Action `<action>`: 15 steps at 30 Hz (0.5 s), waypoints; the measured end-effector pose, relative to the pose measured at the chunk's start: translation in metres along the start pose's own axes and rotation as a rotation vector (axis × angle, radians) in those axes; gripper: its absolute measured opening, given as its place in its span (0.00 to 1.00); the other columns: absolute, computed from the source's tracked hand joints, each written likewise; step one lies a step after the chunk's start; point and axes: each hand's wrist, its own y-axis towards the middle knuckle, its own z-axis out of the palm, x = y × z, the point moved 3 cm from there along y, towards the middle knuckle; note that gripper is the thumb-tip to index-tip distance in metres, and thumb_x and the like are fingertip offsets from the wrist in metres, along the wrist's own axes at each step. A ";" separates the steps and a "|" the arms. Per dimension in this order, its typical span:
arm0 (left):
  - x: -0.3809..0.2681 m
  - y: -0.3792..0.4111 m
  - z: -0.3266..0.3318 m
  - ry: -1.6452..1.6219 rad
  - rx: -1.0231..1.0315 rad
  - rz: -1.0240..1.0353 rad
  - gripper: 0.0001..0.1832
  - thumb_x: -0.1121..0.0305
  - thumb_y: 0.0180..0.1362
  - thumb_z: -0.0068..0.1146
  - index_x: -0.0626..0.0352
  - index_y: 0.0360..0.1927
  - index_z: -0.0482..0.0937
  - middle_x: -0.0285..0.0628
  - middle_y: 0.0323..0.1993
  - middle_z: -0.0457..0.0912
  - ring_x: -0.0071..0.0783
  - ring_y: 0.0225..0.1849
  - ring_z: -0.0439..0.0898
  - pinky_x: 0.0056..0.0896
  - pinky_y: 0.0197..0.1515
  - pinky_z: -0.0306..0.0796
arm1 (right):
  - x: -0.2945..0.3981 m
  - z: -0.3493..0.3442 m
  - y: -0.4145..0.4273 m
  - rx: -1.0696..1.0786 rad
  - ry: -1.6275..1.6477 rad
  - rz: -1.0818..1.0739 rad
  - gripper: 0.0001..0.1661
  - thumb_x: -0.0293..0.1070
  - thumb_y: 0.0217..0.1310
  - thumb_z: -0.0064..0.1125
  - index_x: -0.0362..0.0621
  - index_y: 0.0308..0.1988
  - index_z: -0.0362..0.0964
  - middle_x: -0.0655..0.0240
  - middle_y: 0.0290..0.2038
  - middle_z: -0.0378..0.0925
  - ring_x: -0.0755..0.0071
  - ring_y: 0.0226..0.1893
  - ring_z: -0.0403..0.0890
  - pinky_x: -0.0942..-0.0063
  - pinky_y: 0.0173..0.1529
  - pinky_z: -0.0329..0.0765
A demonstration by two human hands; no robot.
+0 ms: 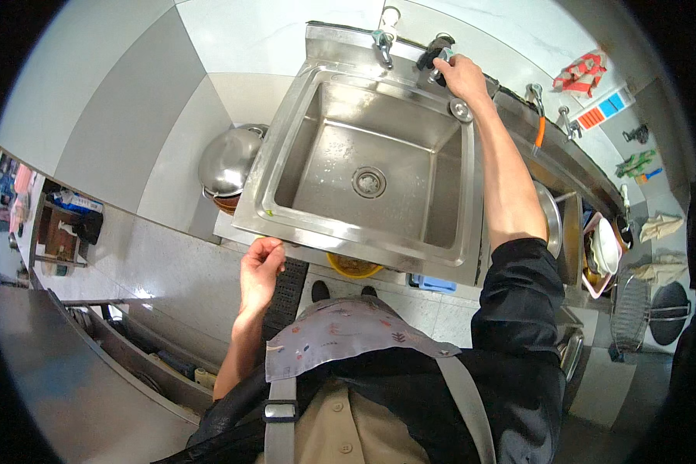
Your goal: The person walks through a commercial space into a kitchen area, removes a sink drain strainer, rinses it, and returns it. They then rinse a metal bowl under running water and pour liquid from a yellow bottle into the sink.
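Note:
A stainless steel sink (348, 168) lies before me, its basin without standing water but dotted with drops. The drain strainer (369, 182) sits in the basin floor. At the back right rim, my right hand (464, 75) has its fingers on a metal tap (441, 65); a dark cloth or glove (435, 49) hangs right by it. A round metal drain cover (461, 109) rests on the rim below my right wrist. My left hand (262, 267) hovers by the front left edge with fingers curled together; nothing is clearly visible in it. A small green scrap (269, 213) lies on the rim.
A second tap (384, 49) stands at the sink's back. Left of the sink is a large metal bowl (229, 162). Below the front edge are a yellow basin (354, 267) and a blue container (432, 283). An orange-ended hose tap (538, 119) and stacked bowls (606, 246) are at right.

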 end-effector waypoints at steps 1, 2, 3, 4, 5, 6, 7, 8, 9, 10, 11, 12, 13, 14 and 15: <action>0.001 0.000 -0.001 0.006 -0.026 -0.010 0.02 0.73 0.66 0.58 0.58 0.40 0.79 0.27 0.28 0.77 0.14 0.26 0.71 0.19 0.31 0.65 | 0.003 -0.003 -0.002 0.022 0.060 0.042 0.38 0.62 0.62 0.53 0.30 0.37 0.82 0.41 0.40 0.84 0.37 0.46 0.83 0.52 0.53 0.78; 0.003 0.000 -0.002 0.012 -0.052 -0.020 0.02 0.73 0.66 0.58 0.58 0.40 0.80 0.27 0.27 0.78 0.14 0.26 0.71 0.19 0.30 0.65 | -0.009 0.008 0.013 0.007 0.138 0.077 0.39 0.63 0.61 0.52 0.31 0.35 0.83 0.41 0.39 0.84 0.38 0.46 0.84 0.53 0.53 0.78; 0.003 -0.002 0.000 0.023 -0.077 -0.036 0.02 0.73 0.66 0.58 0.58 0.39 0.80 0.28 0.27 0.78 0.14 0.26 0.71 0.19 0.30 0.65 | -0.008 0.009 0.016 -0.002 0.094 0.061 0.39 0.63 0.62 0.52 0.31 0.36 0.83 0.41 0.40 0.84 0.38 0.46 0.84 0.53 0.53 0.78; 0.004 -0.002 0.003 0.014 -0.090 -0.039 0.01 0.72 0.66 0.59 0.57 0.38 0.80 0.28 0.27 0.78 0.14 0.25 0.71 0.18 0.30 0.64 | -0.009 0.008 0.019 -0.011 0.049 0.046 0.39 0.63 0.62 0.51 0.31 0.37 0.83 0.40 0.40 0.84 0.38 0.46 0.84 0.52 0.54 0.77; 0.005 -0.002 0.009 0.018 -0.102 -0.034 0.02 0.71 0.66 0.58 0.57 0.38 0.79 0.28 0.26 0.78 0.15 0.25 0.71 0.18 0.29 0.64 | -0.010 0.007 0.022 -0.020 0.003 0.031 0.39 0.63 0.62 0.50 0.31 0.38 0.83 0.40 0.40 0.83 0.38 0.46 0.83 0.52 0.54 0.77; 0.004 -0.002 0.015 0.025 -0.114 -0.026 0.02 0.71 0.66 0.58 0.57 0.38 0.79 0.29 0.26 0.78 0.15 0.25 0.71 0.19 0.29 0.63 | -0.011 0.010 0.026 -0.023 -0.011 0.021 0.38 0.60 0.64 0.49 0.31 0.40 0.82 0.41 0.43 0.83 0.37 0.47 0.83 0.51 0.54 0.77; 0.003 -0.002 0.022 0.032 -0.125 -0.019 0.03 0.70 0.66 0.58 0.56 0.37 0.79 0.29 0.25 0.77 0.15 0.24 0.71 0.19 0.29 0.62 | -0.015 0.011 0.029 0.001 -0.027 -0.009 0.37 0.59 0.65 0.48 0.31 0.41 0.82 0.42 0.43 0.83 0.37 0.47 0.83 0.50 0.55 0.76; 0.003 -0.002 0.030 0.039 -0.121 -0.022 0.03 0.69 0.66 0.59 0.56 0.37 0.79 0.29 0.26 0.78 0.16 0.25 0.72 0.19 0.29 0.63 | -0.020 0.010 0.031 0.024 -0.043 -0.039 0.37 0.59 0.65 0.47 0.31 0.42 0.82 0.43 0.44 0.83 0.36 0.47 0.83 0.49 0.55 0.76; 0.005 -0.002 0.036 0.031 -0.122 -0.018 0.03 0.69 0.66 0.59 0.56 0.37 0.79 0.28 0.26 0.78 0.16 0.25 0.72 0.19 0.28 0.63 | -0.025 0.010 0.036 0.047 -0.060 -0.072 0.36 0.58 0.66 0.47 0.31 0.42 0.81 0.43 0.45 0.83 0.35 0.47 0.82 0.48 0.55 0.76; 0.008 -0.001 0.041 0.023 -0.122 -0.014 0.03 0.69 0.66 0.59 0.56 0.37 0.79 0.28 0.26 0.78 0.16 0.25 0.72 0.19 0.28 0.63 | -0.033 0.010 0.039 0.088 0.047 -0.091 0.34 0.56 0.67 0.47 0.33 0.43 0.81 0.48 0.42 0.83 0.42 0.43 0.83 0.52 0.52 0.77; 0.010 -0.001 0.046 0.014 -0.121 -0.010 0.03 0.69 0.66 0.59 0.55 0.37 0.79 0.28 0.26 0.78 0.16 0.25 0.72 0.19 0.28 0.63 | -0.042 0.008 0.040 0.129 0.154 -0.108 0.31 0.55 0.68 0.48 0.35 0.43 0.81 0.52 0.40 0.84 0.50 0.40 0.83 0.56 0.49 0.77; 0.009 -0.001 0.052 0.040 -0.130 0.000 0.04 0.69 0.66 0.59 0.56 0.37 0.79 0.28 0.25 0.77 0.16 0.24 0.72 0.19 0.28 0.63 | -0.052 0.007 0.041 0.171 0.262 -0.123 0.28 0.53 0.69 0.49 0.37 0.44 0.80 0.57 0.37 0.84 0.57 0.37 0.83 0.61 0.47 0.78; 0.011 -0.002 0.058 0.038 -0.134 -0.009 0.04 0.69 0.66 0.59 0.56 0.37 0.79 0.28 0.25 0.77 0.16 0.24 0.71 0.19 0.28 0.63 | -0.061 0.006 0.042 0.212 0.370 -0.138 0.26 0.51 0.70 0.50 0.39 0.44 0.80 0.61 0.35 0.84 0.64 0.33 0.84 0.65 0.44 0.79; 0.012 -0.003 0.063 0.037 -0.137 -0.017 0.04 0.69 0.66 0.59 0.56 0.37 0.79 0.28 0.25 0.77 0.15 0.24 0.71 0.19 0.28 0.63 | -0.068 0.005 0.044 0.232 0.416 -0.182 0.22 0.49 0.71 0.52 0.41 0.44 0.80 0.69 0.32 0.81 0.78 0.30 0.78 0.74 0.40 0.77; 0.013 -0.003 0.066 0.037 -0.140 -0.026 0.04 0.69 0.67 0.59 0.56 0.37 0.79 0.28 0.24 0.76 0.15 0.24 0.71 0.19 0.28 0.63 | -0.068 0.004 0.045 0.236 0.403 -0.216 0.21 0.49 0.72 0.52 0.42 0.43 0.80 0.71 0.32 0.80 0.79 0.29 0.77 0.75 0.39 0.76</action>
